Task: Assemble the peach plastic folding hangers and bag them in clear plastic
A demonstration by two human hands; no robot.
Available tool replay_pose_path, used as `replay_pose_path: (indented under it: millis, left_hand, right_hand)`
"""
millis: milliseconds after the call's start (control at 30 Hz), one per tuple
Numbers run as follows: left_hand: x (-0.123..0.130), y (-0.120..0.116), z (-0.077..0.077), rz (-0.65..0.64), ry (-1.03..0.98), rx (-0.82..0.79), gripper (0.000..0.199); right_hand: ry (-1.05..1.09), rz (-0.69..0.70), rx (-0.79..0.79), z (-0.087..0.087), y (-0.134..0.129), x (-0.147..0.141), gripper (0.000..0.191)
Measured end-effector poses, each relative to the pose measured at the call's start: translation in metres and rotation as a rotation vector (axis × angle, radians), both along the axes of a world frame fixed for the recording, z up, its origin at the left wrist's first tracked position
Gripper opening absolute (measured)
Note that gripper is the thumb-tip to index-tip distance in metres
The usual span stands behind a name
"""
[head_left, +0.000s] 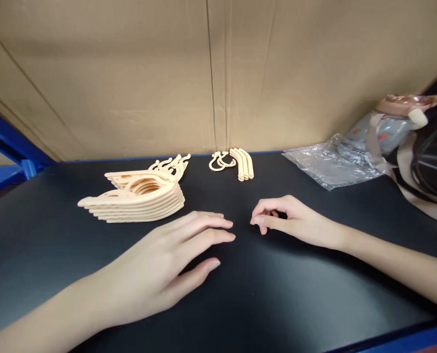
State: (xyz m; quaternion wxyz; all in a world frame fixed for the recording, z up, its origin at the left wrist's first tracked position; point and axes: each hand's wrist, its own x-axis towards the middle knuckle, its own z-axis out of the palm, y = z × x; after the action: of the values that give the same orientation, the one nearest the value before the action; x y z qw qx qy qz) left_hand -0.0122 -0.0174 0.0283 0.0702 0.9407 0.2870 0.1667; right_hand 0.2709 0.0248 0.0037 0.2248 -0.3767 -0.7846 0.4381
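My left hand (167,260) is over the black table (240,304) with its fingers apart and nothing in it. Just beyond it lies a stack of cream plastic hangers (141,206), their hooks pointing toward the back. My right hand (284,218) is to the right of centre, its fingers curled and the thumb and fingertips drawn together; nothing shows between them. Farther back are a few loose cream hooks (221,162), and right beside them some curved cream arm pieces (243,164) lie side by side.
A crumpled clear plastic bag (332,162) lies at the back right. Next to it are a bottle with a pinkish lid (391,122), a light strap and a dark bag (435,147). Cardboard (148,78) stands behind the table; a blue metal frame (12,142) is at the left.
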Motion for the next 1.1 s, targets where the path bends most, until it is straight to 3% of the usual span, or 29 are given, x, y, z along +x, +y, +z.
replay_pose_path:
  millis: [133, 300, 400, 467, 633, 767, 933, 1100]
  left_hand:
    - [0.0, 0.01, -0.02, 0.0, 0.026, -0.06, 0.037]
    - [-0.002, 0.015, -0.026, 0.017, 0.067, -0.099, 0.049]
    - [-0.001, 0.015, -0.028, 0.029, 0.045, -0.097, 0.048]
    - [0.0, 0.014, -0.028, 0.034, 0.035, -0.089, 0.048]
    - [0.003, 0.014, -0.021, 0.027, 0.084, -0.074, 0.047]
    - [0.002, 0.012, -0.018, 0.009, 0.128, -0.062, 0.044]
    - [0.002, 0.009, -0.016, -0.021, 0.113, -0.071, 0.041]
    - [0.004, 0.011, -0.009, -0.039, 0.104, -0.051, 0.04]
  right_hand:
    - [-0.033, -0.004, 0.005, 0.001, 0.0, -0.002, 0.026]
    - [-0.124, 0.006, 0.048, 0.005, 0.0, -0.005, 0.025]
    - [-0.222, 0.058, 0.165, 0.013, 0.005, -0.01, 0.025]
    - [-0.3, 0.093, 0.329, 0.021, 0.015, -0.016, 0.023]
    - [-0.401, 0.138, 0.771, 0.041, 0.065, -0.054, 0.019]
    - [-0.459, 0.195, 0.931, 0.049, 0.118, -0.102, 0.019]
    - [-0.505, 0.341, 0.957, 0.049, 0.169, -0.157, 0.024]
    - [-0.571, 0.44, 0.929, 0.052, 0.189, -0.186, 0.024]
